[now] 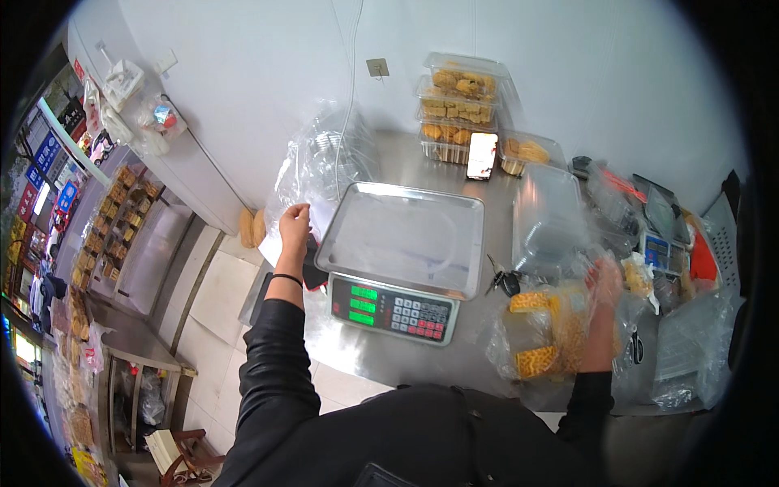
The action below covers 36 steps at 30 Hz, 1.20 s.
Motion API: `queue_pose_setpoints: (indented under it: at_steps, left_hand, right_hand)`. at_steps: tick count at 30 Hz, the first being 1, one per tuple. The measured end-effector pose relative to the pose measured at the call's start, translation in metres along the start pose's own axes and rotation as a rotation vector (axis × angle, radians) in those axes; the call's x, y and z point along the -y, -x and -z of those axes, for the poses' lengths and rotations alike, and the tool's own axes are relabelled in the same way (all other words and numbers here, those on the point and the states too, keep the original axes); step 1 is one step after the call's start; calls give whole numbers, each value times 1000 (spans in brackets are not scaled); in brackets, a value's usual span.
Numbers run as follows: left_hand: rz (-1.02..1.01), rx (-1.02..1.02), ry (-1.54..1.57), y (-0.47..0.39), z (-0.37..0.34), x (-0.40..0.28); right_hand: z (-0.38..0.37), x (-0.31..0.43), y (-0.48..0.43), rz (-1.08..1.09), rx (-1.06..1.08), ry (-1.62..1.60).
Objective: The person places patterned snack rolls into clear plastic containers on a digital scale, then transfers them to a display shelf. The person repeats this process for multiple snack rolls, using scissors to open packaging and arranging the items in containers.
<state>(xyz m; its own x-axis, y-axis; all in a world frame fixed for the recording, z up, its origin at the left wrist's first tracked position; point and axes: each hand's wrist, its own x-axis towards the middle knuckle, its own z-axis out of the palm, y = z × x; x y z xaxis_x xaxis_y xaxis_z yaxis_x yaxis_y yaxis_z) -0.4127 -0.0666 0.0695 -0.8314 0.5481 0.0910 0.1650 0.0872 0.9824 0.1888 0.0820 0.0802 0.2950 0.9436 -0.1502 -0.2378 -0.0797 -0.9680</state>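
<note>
My left hand (294, 230), bare with a dark band at the wrist, is raised left of the digital scale's metal pan (401, 237), beside a white sheet (271, 246); whether its curled fingers pinch anything is unclear. The scale's keypad panel (392, 310) shows lit green displays. My right hand (602, 280), in a clear plastic glove, hangs over a plastic bag of yellow snack pieces (566, 322), near the lidded clear plastic container (548, 219). Its fingertips are blurred, so any grip is hidden. Keys (504, 279) lie between the scale and the bag.
Stacked clear boxes of pastries (456, 112) and a propped smartphone (482, 156) stand at the back. A bag of clear containers (328, 152) is behind the scale. Scissors (636, 348), a second scale (663, 252) and plastic bags (694, 347) lie at right. Shelves of packaged food (115, 219) are at left.
</note>
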Motion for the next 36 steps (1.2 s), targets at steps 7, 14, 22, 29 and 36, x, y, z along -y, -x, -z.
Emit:
queue_pose_setpoints:
  at_steps: [7, 14, 22, 29, 36]
  left_hand:
    - [455, 506, -231, -61, -6, 38]
    - [249, 115, 234, -114, -51, 31]
    - [-509, -44, -429, -178, -45, 19]
    - [257, -250, -61, -167, -54, 24]
    - [-103, -35, 511, -196, -54, 44]
  right_hand:
    - [23, 2, 25, 37, -106, -14]
    - [45, 12, 40, 78, -181, 18]
    - [56, 14, 57, 87, -223, 55]
    - [55, 11, 67, 57, -189, 106]
    - [50, 11, 81, 66, -188, 128]
